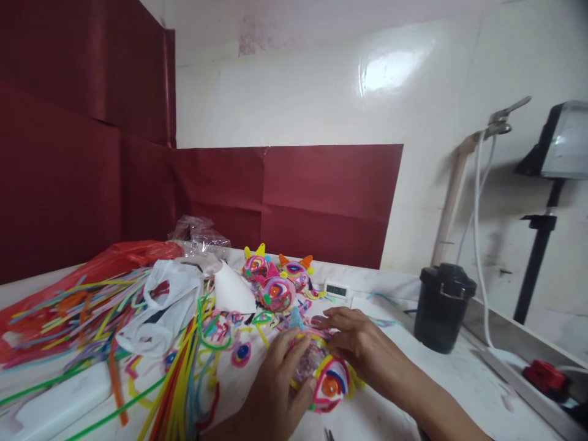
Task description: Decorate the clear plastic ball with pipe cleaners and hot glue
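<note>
My left hand (pixel 271 392) grips the near side of a round pipe-cleaner ball (pixel 321 373) with a big coloured eye spiral on its front. On the ball's top rests my right hand (pixel 353 337), its fingers pressing a pink strand there. Three finished balls with small ears (pixel 275 282) stand just behind on the white table (pixel 459 380). Loose spiral pieces (pixel 241 352) lie to the left of my hands.
A heap of long coloured pipe cleaners (pixel 92 312) covers the table's left, with red (pixel 119 257) and white plastic bags (pixel 160 306). A black lidded container (pixel 443 306) stands right. A small digital display (pixel 335 289) sits behind; a lamp stand (pixel 542 239) and a red object (pixel 549 376) are far right.
</note>
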`<action>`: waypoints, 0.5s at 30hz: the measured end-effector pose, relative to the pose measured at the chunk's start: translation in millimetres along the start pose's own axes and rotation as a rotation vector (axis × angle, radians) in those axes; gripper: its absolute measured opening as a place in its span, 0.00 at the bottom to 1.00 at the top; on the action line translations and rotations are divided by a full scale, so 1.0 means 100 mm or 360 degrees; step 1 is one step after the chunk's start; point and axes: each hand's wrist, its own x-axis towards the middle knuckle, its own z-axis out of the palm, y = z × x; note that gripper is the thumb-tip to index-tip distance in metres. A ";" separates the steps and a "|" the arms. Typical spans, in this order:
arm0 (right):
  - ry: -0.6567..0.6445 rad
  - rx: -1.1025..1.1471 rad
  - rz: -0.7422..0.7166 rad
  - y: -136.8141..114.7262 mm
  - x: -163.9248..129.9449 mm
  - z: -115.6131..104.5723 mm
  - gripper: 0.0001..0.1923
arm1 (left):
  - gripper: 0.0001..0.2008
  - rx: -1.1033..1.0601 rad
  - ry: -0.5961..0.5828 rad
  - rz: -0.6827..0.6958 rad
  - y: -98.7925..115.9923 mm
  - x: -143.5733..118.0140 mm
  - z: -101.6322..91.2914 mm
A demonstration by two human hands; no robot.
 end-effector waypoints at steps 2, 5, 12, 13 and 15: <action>-0.0001 0.0009 -0.0004 0.00 0.01 0.00 0.09 | 0.33 -0.0004 -0.0011 -0.0004 0.01 0.01 -0.01; -0.0006 0.0013 -0.0001 -0.01 0.01 -0.01 0.09 | 0.32 -0.0006 -0.0005 -0.0009 0.01 0.01 -0.01; -0.0035 -0.0005 0.0013 -0.02 0.02 -0.03 0.09 | 0.31 -0.0012 0.0023 -0.0012 0.00 0.00 0.02; -0.0036 -0.0004 0.0014 -0.02 0.02 -0.03 0.09 | 0.31 -0.0014 0.0022 -0.0016 0.00 0.00 0.02; -0.0033 0.0001 0.0011 -0.03 0.02 -0.03 0.09 | 0.31 -0.0020 0.0016 -0.0021 0.00 0.00 0.01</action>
